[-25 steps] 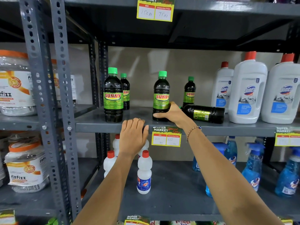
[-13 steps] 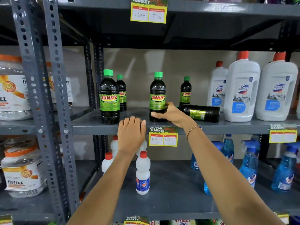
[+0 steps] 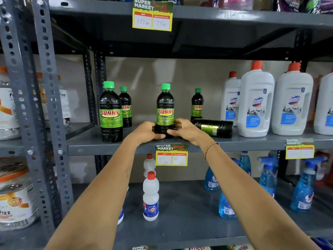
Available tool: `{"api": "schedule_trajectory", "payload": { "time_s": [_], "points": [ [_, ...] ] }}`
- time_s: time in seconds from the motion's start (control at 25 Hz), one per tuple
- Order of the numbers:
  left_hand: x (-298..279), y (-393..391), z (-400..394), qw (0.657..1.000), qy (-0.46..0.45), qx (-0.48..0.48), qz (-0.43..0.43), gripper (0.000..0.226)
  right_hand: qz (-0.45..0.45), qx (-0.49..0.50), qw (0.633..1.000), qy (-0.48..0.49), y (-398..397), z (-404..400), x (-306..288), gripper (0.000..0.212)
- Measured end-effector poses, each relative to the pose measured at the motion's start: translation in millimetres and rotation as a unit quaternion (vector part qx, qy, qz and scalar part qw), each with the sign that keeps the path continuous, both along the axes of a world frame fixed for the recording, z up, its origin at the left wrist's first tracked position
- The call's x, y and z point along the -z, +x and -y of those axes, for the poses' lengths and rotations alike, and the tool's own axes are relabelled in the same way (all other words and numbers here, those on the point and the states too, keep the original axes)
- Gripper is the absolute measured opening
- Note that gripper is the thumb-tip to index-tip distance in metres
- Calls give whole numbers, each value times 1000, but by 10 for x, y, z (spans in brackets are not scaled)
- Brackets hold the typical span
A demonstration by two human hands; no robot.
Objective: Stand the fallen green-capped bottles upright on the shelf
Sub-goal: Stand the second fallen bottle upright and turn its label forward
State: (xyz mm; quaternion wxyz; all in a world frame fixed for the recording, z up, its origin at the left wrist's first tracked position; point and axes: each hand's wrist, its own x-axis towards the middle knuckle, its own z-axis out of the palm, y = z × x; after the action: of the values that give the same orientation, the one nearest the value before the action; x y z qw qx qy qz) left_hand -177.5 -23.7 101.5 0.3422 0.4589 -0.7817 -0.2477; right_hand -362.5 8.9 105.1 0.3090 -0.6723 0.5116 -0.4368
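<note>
You are reaching both bare forearms forward and upward, converging toward the middle. Your left hand is curling its fingers inward, palm facing right, while your right hand is mirroring it, fingertips nearly meeting. Your right wrist is wearing a thin beaded bracelet.

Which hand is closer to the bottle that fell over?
The right hand. It is just left of the fallen bottle, at its neck end, gripping the upright bottle. The left hand is farther, on that upright bottle's other side.
</note>
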Motion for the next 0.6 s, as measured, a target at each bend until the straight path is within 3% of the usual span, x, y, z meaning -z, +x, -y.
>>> {"api": "schedule_trajectory", "payload": {
  "time_s": [0.6],
  "points": [
    [-6, -9, -263, 999, -42, 23, 13, 41, 4, -22, 1000, -13, -93, -188, -29, 46]
  ]
}}
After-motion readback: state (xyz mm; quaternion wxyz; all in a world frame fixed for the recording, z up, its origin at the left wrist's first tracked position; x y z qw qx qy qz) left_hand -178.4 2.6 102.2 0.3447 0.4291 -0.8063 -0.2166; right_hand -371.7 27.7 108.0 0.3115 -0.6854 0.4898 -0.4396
